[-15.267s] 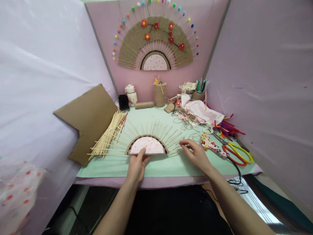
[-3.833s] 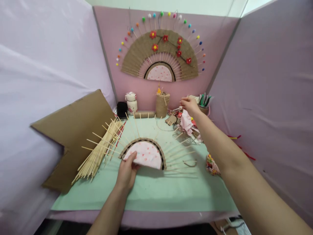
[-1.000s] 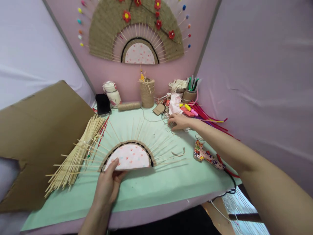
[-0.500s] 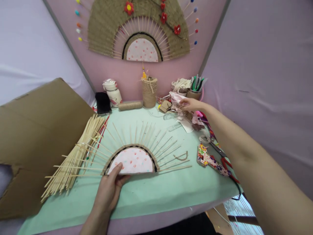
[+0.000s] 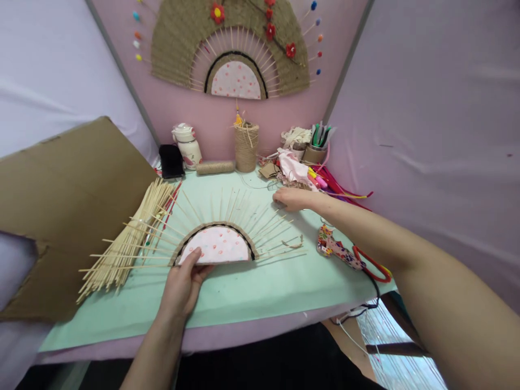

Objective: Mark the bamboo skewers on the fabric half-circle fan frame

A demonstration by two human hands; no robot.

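My left hand (image 5: 182, 281) grips the lower left edge of a half-round fan base (image 5: 217, 245), thumb on top of its pink-dotted white face. A black cord and a brown strip border the curved rim, and thin bamboo sticks (image 5: 158, 236) spread outward from it. Farther back, my right hand (image 5: 293, 199) is low over the table, just beyond the right-hand sticks. Its fingers are bent down together; whatever they hold is hidden. Behind it lies a pile of pink cloth scraps (image 5: 293, 167).
To the left, a bundle of bamboo sticks (image 5: 134, 233) lies beside a large cardboard sheet (image 5: 77, 216). A flower-patterned glue gun (image 5: 339, 249) is at right. Along the back stand a twine spool (image 5: 246, 149) and a white bottle (image 5: 187, 149). A finished fan (image 5: 170, 49) hangs on the wall.
My right hand has moved from the scrap pile toward me and left, down near the table. My left hand still holds the fan base. The view has shifted slightly.
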